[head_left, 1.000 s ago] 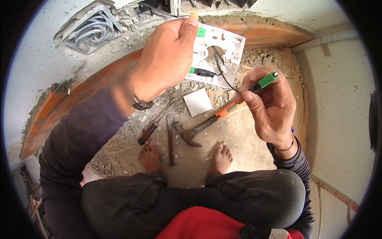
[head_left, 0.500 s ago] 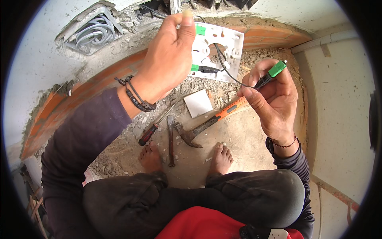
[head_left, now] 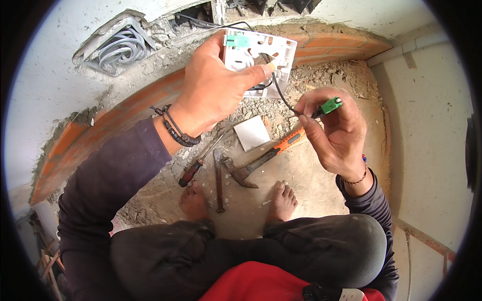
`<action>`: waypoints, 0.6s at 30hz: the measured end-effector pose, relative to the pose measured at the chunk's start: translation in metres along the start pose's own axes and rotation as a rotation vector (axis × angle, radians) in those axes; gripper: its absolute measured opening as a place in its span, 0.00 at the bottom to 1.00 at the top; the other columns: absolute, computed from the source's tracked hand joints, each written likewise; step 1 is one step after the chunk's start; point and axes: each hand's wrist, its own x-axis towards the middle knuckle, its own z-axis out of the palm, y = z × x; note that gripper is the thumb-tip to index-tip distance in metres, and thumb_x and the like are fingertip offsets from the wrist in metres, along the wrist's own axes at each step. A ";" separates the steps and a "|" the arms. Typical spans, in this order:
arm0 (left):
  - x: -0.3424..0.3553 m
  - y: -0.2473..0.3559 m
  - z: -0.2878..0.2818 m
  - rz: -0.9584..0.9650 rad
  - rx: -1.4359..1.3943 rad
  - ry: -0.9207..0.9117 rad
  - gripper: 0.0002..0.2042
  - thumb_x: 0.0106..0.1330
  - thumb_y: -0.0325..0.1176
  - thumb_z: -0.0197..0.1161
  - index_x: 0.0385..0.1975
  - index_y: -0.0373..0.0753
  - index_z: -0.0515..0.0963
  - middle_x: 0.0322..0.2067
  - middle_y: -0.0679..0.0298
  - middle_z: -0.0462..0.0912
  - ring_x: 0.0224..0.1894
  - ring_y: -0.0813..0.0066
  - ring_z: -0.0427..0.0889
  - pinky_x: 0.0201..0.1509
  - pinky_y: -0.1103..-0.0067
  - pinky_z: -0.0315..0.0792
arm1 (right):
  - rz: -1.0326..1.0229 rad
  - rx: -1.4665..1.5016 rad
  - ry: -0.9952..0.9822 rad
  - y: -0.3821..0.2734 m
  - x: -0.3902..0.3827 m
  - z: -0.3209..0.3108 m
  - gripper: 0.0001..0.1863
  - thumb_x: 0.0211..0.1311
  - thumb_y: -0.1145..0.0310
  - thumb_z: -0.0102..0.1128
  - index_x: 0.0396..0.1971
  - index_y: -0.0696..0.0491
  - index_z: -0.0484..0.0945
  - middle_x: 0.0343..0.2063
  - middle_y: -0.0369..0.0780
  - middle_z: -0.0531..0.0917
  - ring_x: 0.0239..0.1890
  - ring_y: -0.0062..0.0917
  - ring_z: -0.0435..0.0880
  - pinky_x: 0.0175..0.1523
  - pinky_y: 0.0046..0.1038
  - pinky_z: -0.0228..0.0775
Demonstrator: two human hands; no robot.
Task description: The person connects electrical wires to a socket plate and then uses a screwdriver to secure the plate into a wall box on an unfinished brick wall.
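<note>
My left hand [head_left: 216, 83] grips a white plastic fibre outlet box [head_left: 283, 57] by its left side, the thumb lying across its inside. A green adapter [head_left: 237, 41] sits in the box's upper left corner. Below the thumb, a black connector [head_left: 257, 87] shows in part. A thin black cable [head_left: 277, 88] loops through the box and runs to my right hand [head_left: 336, 133]. Between thumb and fingers, that hand pinches a green-tipped fibre connector [head_left: 330, 106], its tip pointing up and to the right.
On the floor lie a claw hammer [head_left: 261, 161] with an orange and black handle, a chisel [head_left: 219, 183], a screwdriver [head_left: 191, 172] and a white square plate [head_left: 252, 133]. Rubble [head_left: 331, 75] lines the brick wall base [head_left: 331, 46]. Coiled grey cable [head_left: 120, 50] fills a wall recess.
My left thumb has come down from the box's top edge across its inside, and the box has shifted left. My right hand has moved slightly left and down with the connector, its tip turned.
</note>
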 end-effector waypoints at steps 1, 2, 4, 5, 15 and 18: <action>0.000 0.000 0.000 -0.017 -0.039 -0.011 0.18 0.63 0.20 0.69 0.52 0.32 0.73 0.47 0.59 0.84 0.49 0.75 0.84 0.55 0.77 0.78 | 0.009 0.014 0.043 0.002 0.000 0.003 0.20 0.56 0.91 0.57 0.49 0.60 0.77 0.39 0.40 0.79 0.42 0.21 0.81 0.46 0.22 0.76; -0.001 0.001 0.001 -0.034 -0.078 -0.022 0.19 0.62 0.20 0.69 0.52 0.32 0.73 0.47 0.59 0.84 0.49 0.75 0.84 0.54 0.77 0.78 | 0.009 -0.010 0.032 0.002 0.001 0.002 0.20 0.56 0.91 0.57 0.49 0.59 0.77 0.38 0.39 0.80 0.41 0.21 0.82 0.46 0.22 0.76; -0.001 0.001 0.000 -0.054 -0.123 -0.039 0.19 0.62 0.20 0.70 0.52 0.32 0.73 0.47 0.59 0.84 0.49 0.75 0.84 0.54 0.77 0.79 | 0.010 -0.056 0.007 0.003 0.002 0.000 0.21 0.56 0.90 0.58 0.49 0.58 0.77 0.36 0.39 0.81 0.40 0.21 0.83 0.46 0.22 0.77; -0.001 0.001 -0.001 -0.056 -0.130 -0.045 0.20 0.62 0.20 0.70 0.52 0.32 0.73 0.47 0.60 0.84 0.49 0.75 0.84 0.54 0.77 0.79 | 0.028 -0.077 -0.016 0.001 0.002 0.000 0.21 0.55 0.89 0.59 0.49 0.57 0.77 0.35 0.39 0.81 0.39 0.21 0.83 0.45 0.22 0.77; -0.002 0.002 0.002 -0.097 -0.101 -0.076 0.22 0.58 0.17 0.72 0.52 0.33 0.72 0.46 0.61 0.83 0.49 0.75 0.83 0.54 0.77 0.79 | 0.073 -0.040 -0.044 0.002 0.000 0.004 0.20 0.56 0.88 0.59 0.48 0.56 0.77 0.35 0.38 0.81 0.38 0.22 0.85 0.46 0.24 0.80; -0.001 -0.003 -0.003 -0.072 -0.024 -0.080 0.22 0.58 0.17 0.71 0.52 0.34 0.72 0.45 0.61 0.83 0.48 0.75 0.83 0.53 0.77 0.79 | 0.057 -0.029 0.047 0.005 0.004 0.000 0.20 0.55 0.89 0.60 0.48 0.57 0.78 0.35 0.37 0.81 0.39 0.21 0.83 0.47 0.23 0.80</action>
